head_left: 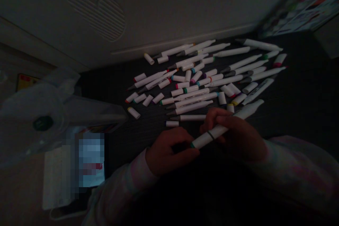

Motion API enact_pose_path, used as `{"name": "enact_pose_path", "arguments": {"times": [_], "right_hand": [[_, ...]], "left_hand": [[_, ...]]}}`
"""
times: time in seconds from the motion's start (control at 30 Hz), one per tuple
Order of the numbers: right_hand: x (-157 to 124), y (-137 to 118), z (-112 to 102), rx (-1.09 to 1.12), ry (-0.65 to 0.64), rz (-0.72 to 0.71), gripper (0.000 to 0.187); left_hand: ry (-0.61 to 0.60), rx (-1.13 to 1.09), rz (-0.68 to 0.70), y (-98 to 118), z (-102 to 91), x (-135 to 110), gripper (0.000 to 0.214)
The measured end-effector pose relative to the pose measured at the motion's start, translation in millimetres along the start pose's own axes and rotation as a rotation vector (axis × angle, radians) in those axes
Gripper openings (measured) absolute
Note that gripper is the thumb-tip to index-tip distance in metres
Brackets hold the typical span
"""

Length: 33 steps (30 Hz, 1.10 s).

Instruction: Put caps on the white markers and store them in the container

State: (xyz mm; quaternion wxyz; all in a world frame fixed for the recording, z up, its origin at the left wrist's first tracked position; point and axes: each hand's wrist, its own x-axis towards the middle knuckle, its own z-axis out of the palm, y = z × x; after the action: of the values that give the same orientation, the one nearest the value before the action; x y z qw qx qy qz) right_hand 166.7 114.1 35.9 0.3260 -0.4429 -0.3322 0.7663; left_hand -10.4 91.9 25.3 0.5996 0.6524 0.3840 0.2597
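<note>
A white marker [250, 109] lies slantwise in my right hand [242, 137], whose fingers are closed around its middle. On its lower left end sits a white cap [202, 140] with a green tip, and a thin dark line shows where cap and barrel meet. The thumb and fingers of my left hand [168, 152] close on that green end. Just beyond my hands, uncapped white markers [190, 107] with grey nib ends lie in a loose spread. Among them are many loose caps [134, 112] with coloured ends.
A pale panel with a ribbed heart shape [106, 17] rises behind the dark surface [113, 74]. To the left stand a translucent plastic bag [87, 109] and a lit screen [91, 159]. Colourful packaging [302, 14] is at the upper right. The scene is dim.
</note>
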Motion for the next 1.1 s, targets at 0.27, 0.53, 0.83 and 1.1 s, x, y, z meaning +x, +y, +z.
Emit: {"name": "enact_pose_path", "arguments": {"times": [0.27, 0.53, 0.83, 1.1], "right_hand": [[1.0, -0.1, 0.3, 0.039, 0.022, 0.005, 0.018], [1.4, 0.3, 0.7, 0.055, 0.021, 0.014, 0.018], [1.6, 1.0, 0.3, 0.066, 0.013, 0.007, 0.016], [0.8, 1.0, 0.2, 0.052, 0.013, 0.016, 0.016]], "left_hand": [[0.018, -0.021, -0.042, 2.0, -0.5, 0.0, 0.020], [0.026, -0.046, -0.067, 2.0, 0.6, -0.3, 0.020], [0.031, -0.046, -0.064, 2.1, 0.6, 0.5, 0.020], [0.025, -0.048, -0.086, 2.2, 0.9, -0.6, 0.021]]}}
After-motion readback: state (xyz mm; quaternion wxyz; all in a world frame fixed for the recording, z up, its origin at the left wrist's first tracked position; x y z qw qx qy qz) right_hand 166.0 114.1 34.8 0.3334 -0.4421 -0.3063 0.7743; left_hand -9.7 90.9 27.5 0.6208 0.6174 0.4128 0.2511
